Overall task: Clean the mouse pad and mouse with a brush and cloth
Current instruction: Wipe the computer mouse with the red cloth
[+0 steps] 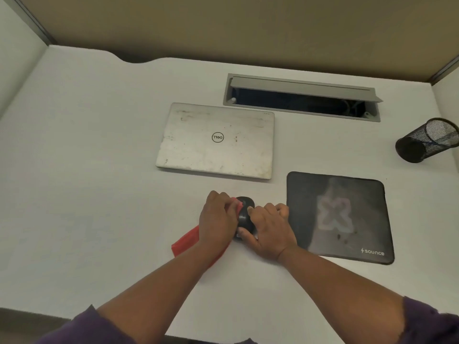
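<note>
Mouse pad (340,217), "sounce" at its corner.

- A white desk (99,170) fills the view.
- Tan partition wall (248,26) along twelve o'clock.
- Grey cable hatch (301,96), lid open, at one o'clock.
- White side panels (15,53) at ten and two o'clock.

Illumination is even, soft and moderately bright, falling from overhead. The white surface (99,194) reads pale grey-green with no glare. Shadows are faint and short: a thin dark line runs under the near edge of the laptop (216,141), and a soft one under the forearms. Wide-angle distortion bends the surface edges and partition walls outward near the frame borders. Focus is slightly soft overall; the mouse pad (340,217) print looks smeared.
</note>
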Demonstrator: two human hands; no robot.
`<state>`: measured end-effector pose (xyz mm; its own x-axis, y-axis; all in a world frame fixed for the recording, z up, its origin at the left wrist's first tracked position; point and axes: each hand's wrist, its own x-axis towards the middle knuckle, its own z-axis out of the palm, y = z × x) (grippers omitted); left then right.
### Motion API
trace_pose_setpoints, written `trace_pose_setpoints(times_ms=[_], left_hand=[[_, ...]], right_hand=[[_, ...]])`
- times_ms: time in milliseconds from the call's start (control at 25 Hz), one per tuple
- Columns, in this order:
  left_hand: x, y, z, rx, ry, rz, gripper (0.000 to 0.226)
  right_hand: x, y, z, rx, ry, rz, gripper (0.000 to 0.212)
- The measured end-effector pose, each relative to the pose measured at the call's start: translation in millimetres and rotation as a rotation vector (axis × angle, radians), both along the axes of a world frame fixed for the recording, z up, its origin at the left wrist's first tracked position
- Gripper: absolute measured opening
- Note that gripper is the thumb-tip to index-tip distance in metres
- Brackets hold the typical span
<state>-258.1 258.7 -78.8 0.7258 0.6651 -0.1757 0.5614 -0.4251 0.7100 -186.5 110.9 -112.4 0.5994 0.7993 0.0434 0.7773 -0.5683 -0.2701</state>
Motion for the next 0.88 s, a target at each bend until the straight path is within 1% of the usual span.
trace_pose_setpoints(times_ms=[120, 240, 280, 360, 480, 520, 680, 880], left_hand=[[-19, -7, 0, -0.029, -0.103, -0.05, 0.021], [-32, -9, 2, -0.057, -0.117, -0.124, 0.03], [-31, -7, 4, -0.056, -0.097, -0.153, 0.031], [-18, 0, 9, -0.034, -0.031, -0.188, 0.027], [5, 4, 11, 0.029, 0.067, -0.174, 0.018], [11, 4, 9, 0.052, 0.09, -0.158, 0.018], [23, 6, -3, 0.082, 0.128, -0.098, 0.017], [40, 13, -9, 0.142, 0.137, -0.114, 0.017]], right_hand=[[0, -1, 1, -0.01, 0.011, 0.008, 0.062], [-1, -1, 0, 0.01, 0.024, 0.007, 0.067], [-1, -1, -1, 0.02, 0.027, 0.002, 0.067], [-1, 0, -1, 0.045, 0.011, -0.023, 0.062], [-1, 2, -1, 0.06, 0.043, -0.045, 0.048], [0, 2, -2, 0.063, 0.049, -0.05, 0.047], [-1, 2, -6, 0.045, 0.018, -0.06, 0.064], [0, 3, -7, 0.064, 0.006, -0.058, 0.065]])
